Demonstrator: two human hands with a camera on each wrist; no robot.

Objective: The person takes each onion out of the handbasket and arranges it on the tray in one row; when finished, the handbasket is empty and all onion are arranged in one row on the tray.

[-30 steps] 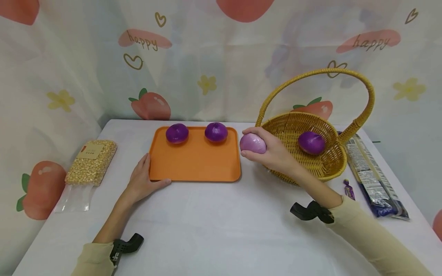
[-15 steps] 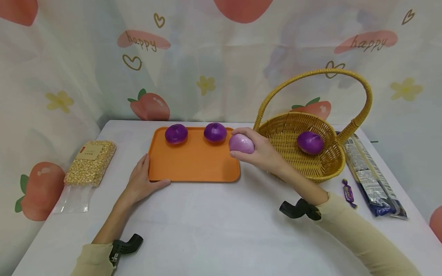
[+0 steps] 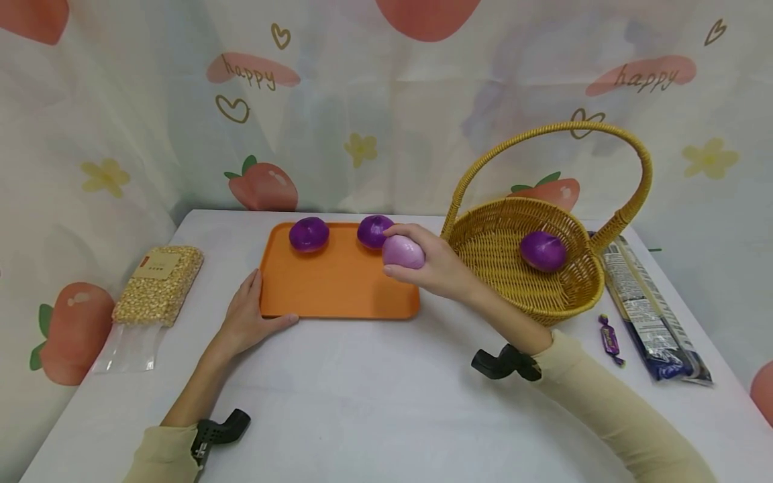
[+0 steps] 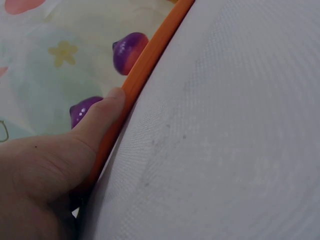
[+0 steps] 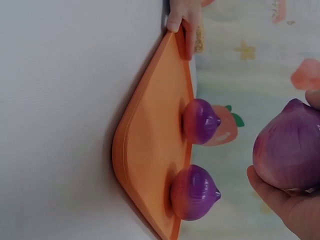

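My right hand [image 3: 443,268] grips a pale purple onion [image 3: 403,252] between thumb and fingers, over the right part of the orange tray [image 3: 332,288]. Seen from the right wrist, the held onion [image 5: 290,145] has its pointed tip up and sits apart from the tray. Two darker purple onions, one at the back left [image 3: 308,235] and one at the back right [image 3: 371,231], rest on the tray; the held one partly covers the latter in the head view. My left hand [image 3: 252,320] holds the tray's front left corner, its thumb [image 4: 107,110] along the front rim.
A yellow wicker basket [image 3: 492,285] with a tall handle stands at the right, one dark purple onion [image 3: 543,251] inside. Beyond it lie a wrapped candy [image 3: 610,341] and a blue-and-silver packet [image 3: 655,315]. A bag of corn kernels [image 3: 160,285] lies at the left.
My right hand has moved left with the pale purple onion, from beside the basket to above the tray's right part. The left hand has stayed at the tray's corner.
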